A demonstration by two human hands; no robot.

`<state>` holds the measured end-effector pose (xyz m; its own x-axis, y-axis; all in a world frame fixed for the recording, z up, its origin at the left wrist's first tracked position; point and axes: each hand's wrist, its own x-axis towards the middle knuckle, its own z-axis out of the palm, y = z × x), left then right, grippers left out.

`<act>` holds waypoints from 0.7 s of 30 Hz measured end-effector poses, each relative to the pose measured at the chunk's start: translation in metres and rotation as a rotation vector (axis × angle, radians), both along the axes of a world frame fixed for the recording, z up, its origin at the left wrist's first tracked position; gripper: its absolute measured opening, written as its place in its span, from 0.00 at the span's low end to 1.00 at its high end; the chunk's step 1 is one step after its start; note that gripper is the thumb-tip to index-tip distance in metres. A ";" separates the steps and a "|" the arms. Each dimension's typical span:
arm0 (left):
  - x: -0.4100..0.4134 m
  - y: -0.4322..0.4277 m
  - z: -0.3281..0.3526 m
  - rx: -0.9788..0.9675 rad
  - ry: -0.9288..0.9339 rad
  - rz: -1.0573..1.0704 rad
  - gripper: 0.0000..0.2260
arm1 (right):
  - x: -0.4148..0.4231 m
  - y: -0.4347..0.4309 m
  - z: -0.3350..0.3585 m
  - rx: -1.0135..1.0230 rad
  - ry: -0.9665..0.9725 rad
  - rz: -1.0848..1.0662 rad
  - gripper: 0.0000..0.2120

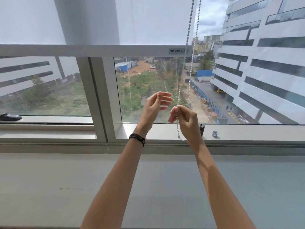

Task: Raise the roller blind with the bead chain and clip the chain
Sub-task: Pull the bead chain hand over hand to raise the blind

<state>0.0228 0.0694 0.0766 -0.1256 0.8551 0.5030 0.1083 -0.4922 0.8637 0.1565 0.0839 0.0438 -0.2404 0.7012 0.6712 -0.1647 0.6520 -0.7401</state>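
Observation:
A white roller blind (148, 22) covers the upper part of the window; its grey bottom bar (99, 50) hangs well above the sill. A white bead chain (191, 63) drops in two strands along the blind's right edge. My right hand (184, 120) is shut on the left strand, pinching it between thumb and fingers, and the chain's loop end hangs just below the hand near the window frame. My left hand (156, 106) hovers to the left of the chain with fingers apart and holds nothing. A small clip (214, 134) sits on the lower window frame to the right of my right hand.
A dark handle part (202, 129) stands on the window frame beside the clip. A vertical window mullion (102, 96) splits the glass left of my hands. A wide grey sill (49, 179) runs below the window. A dark object (9, 116) lies at the far left.

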 end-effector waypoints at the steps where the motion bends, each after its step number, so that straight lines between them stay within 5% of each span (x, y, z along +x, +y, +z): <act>1: 0.001 -0.002 0.018 0.045 0.002 -0.005 0.17 | -0.004 -0.002 0.001 -0.001 -0.004 0.000 0.11; 9: 0.021 -0.018 0.115 0.297 0.068 -0.103 0.17 | -0.024 -0.014 0.003 0.024 -0.036 0.048 0.11; 21: 0.028 -0.019 0.113 0.440 0.144 -0.085 0.15 | -0.017 -0.011 -0.001 0.071 -0.024 0.019 0.12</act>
